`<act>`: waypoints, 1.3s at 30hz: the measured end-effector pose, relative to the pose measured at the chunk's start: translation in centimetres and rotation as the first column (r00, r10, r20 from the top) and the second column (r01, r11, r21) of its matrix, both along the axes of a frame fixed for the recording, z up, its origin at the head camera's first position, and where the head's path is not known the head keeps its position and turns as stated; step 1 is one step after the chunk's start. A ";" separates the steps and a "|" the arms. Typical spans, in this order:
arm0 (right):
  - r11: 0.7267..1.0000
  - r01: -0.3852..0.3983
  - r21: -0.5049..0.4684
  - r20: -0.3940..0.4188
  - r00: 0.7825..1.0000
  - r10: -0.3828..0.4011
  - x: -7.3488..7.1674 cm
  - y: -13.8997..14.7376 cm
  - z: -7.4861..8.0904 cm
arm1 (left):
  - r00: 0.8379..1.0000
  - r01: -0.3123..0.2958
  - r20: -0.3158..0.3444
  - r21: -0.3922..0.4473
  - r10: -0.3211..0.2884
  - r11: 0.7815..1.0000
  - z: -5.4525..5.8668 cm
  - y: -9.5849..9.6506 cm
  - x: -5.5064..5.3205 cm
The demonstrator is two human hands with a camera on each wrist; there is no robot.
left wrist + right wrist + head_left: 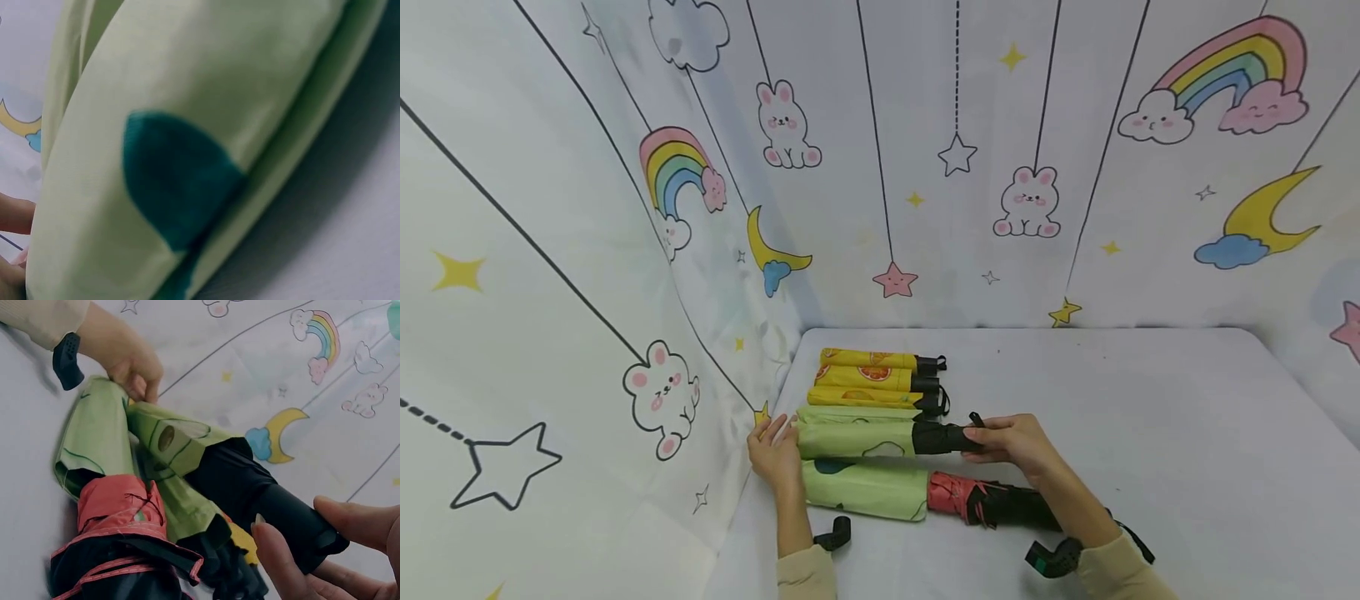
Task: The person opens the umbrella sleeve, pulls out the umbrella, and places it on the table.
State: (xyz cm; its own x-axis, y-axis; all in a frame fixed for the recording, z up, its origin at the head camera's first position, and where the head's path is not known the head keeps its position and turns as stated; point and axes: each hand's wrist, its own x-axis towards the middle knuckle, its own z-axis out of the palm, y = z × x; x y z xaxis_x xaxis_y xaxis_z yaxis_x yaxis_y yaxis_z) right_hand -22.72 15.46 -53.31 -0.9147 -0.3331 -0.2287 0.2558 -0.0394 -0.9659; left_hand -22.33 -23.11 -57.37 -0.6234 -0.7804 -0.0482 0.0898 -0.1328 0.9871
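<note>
A folded umbrella in a pale green avocado-print sleeve (857, 439) lies across between both hands. My right hand (1011, 442) pinches its black handle (294, 522) with thumb and fingers. My left hand (778, 454) holds the sleeve's left end, fingers bent over it in the right wrist view. Just in front is another green sleeve (865, 492), with red fabric (122, 500) and a black part (1015, 505) extending from its right end. Pale green cloth with a dark green patch (178, 178) fills most of the left wrist view.
Behind the held umbrella lies another green one (850, 412), largely covered. Farther back, several yellow umbrellas with citrus prints (865, 377) lie in a row, black handles rightward. A patterned white curtain (925, 233) rises behind the white table (1150, 433) and at its left.
</note>
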 end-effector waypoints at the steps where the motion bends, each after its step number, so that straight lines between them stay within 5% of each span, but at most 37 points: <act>1: 1.000 0.003 0.000 0.005 1.000 -0.003 0.0 0.1 0.0 | 1.000 -0.001 0.005 -0.002 0.001 1.000 0.0 0.0 0.0; 19: 0.998 0.013 0.059 -0.006 1.000 -0.012 1.4 2.0 0.4 | 1.000 0.014 0.026 -0.012 -0.014 1.000 0.4 -0.2 0.1; 39: 0.999 0.053 0.002 0.010 0.999 -0.053 2.7 5.2 0.5 | 1.000 0.008 -0.011 0.031 -0.008 1.000 0.5 0.1 0.0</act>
State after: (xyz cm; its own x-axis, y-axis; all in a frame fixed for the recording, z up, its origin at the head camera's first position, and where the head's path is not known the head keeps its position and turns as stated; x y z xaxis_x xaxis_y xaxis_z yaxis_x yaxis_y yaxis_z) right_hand -19.99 20.66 -52.83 -0.9286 -0.2840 -0.2387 0.2633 -0.0513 -0.9633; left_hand -22.34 -22.99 -56.85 -0.6302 -0.7737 -0.0650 0.0996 -0.1636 0.9815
